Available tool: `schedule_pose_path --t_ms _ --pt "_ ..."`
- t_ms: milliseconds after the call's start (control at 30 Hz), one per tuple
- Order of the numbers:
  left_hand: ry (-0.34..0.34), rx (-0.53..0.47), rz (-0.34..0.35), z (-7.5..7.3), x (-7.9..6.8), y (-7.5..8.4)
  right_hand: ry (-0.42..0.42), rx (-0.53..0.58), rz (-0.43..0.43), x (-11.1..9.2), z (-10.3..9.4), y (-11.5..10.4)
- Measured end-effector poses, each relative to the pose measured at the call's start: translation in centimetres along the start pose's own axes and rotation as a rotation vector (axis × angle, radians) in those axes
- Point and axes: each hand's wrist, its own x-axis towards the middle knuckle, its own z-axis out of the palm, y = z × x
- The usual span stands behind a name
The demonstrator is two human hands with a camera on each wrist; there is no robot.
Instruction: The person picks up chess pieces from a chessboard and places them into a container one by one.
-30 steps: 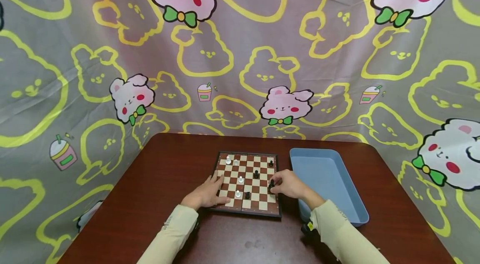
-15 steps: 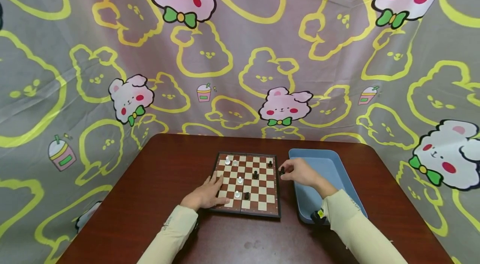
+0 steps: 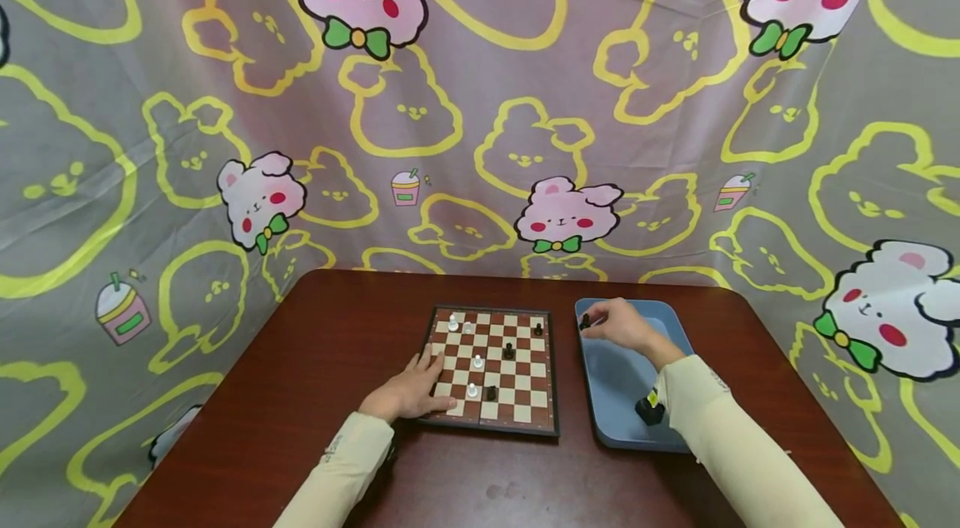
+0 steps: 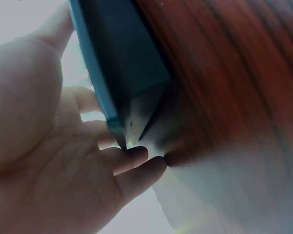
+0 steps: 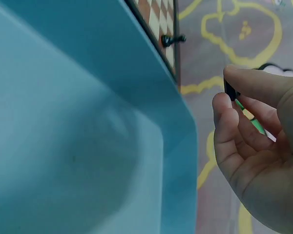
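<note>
Fingers on the left hand [image 3: 408, 391], which pokes out of a cream sleeve [image 3: 333, 461], are spread across the left edge of a chessboard [image 3: 525, 382], with the thumb out over the near squares. Can't tell how firmly they press. Right near that thumb there's a white pawn [image 3: 472, 389] standing just beside a stubby black piece [image 3: 491, 392]. Middle of the board, another white piece [image 3: 477, 361] and a taller black one [image 3: 508, 351] off to its right.

Further up, the right hand [image 3: 621, 323] has its fingertips pinching a black chess piece [image 3: 585, 321], held up by the far left corner of a light blue tray [image 3: 611, 395]. Mostly hidden by the fingers, so no clue which piece it is. About level with it, on the board's far rows: a bigger white piece [image 3: 453, 323], a small whitish one [image 3: 468, 328] next to it, and a black one [image 3: 537, 330] over by the right edge.

Everything's on a reddish-brown worktop [image 3: 337, 328], and behind that hangs cartoon-bunny fabric [image 3: 465, 178].
</note>
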Motion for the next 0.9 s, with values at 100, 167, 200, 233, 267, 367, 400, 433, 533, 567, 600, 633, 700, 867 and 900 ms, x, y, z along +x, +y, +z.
schedule_pose_path --t_ms 100,167,200,233,267,367,400,433,533,567,600,633,700,867,900 --pt "-0.001 0.001 -0.003 0.1 0.0 -0.1 0.000 0.007 0.016 0.4 -0.2 0.6" --pt "-0.003 0.006 -0.005 0.1 0.0 -0.2 0.002 0.019 0.040 0.7 -0.3 1.0" --pt "-0.003 0.005 -0.007 0.1 -0.1 -0.2 0.006 0.027 0.051 0.8 -0.3 1.2" --pt "-0.002 0.003 -0.008 0.1 -0.1 -0.2 0.007 0.031 0.058 0.9 -0.4 1.3" --pt "-0.001 0.002 -0.010 0.0 -0.1 -0.2 0.009 0.034 0.066 1.0 -0.4 1.4" --pt "0.003 0.002 -0.012 -0.1 -0.1 -0.2 0.017 0.033 0.083 1.3 -0.2 1.9" --pt "0.003 0.002 -0.012 -0.1 -0.1 -0.2 0.018 0.028 0.087 1.3 -0.2 2.0" --pt "0.003 0.004 -0.012 -0.2 -0.1 -0.2 0.017 0.027 0.089 1.4 -0.1 2.2" --pt "0.004 0.012 -0.012 -0.1 -0.1 -0.2 0.023 0.033 0.094 1.6 0.1 2.7" --pt "0.005 0.013 -0.012 -0.1 0.0 -0.3 0.026 0.040 0.099 1.6 0.2 2.8" --pt "0.006 0.014 -0.011 -0.1 0.0 -0.3 0.027 0.049 0.099 1.7 0.2 3.0" --pt "0.007 0.014 -0.010 -0.1 0.0 -0.4 0.031 0.052 0.103 1.7 0.3 3.1" --pt "0.009 0.016 -0.006 0.0 0.1 -0.4 0.031 0.043 0.104 1.7 0.3 3.3" --pt "0.003 0.005 0.010 0.2 0.2 -0.4 0.037 0.038 0.133 1.8 0.7 4.0" --pt "0.001 0.003 0.014 0.2 0.2 -0.4 0.039 0.044 0.138 1.8 0.8 4.2"
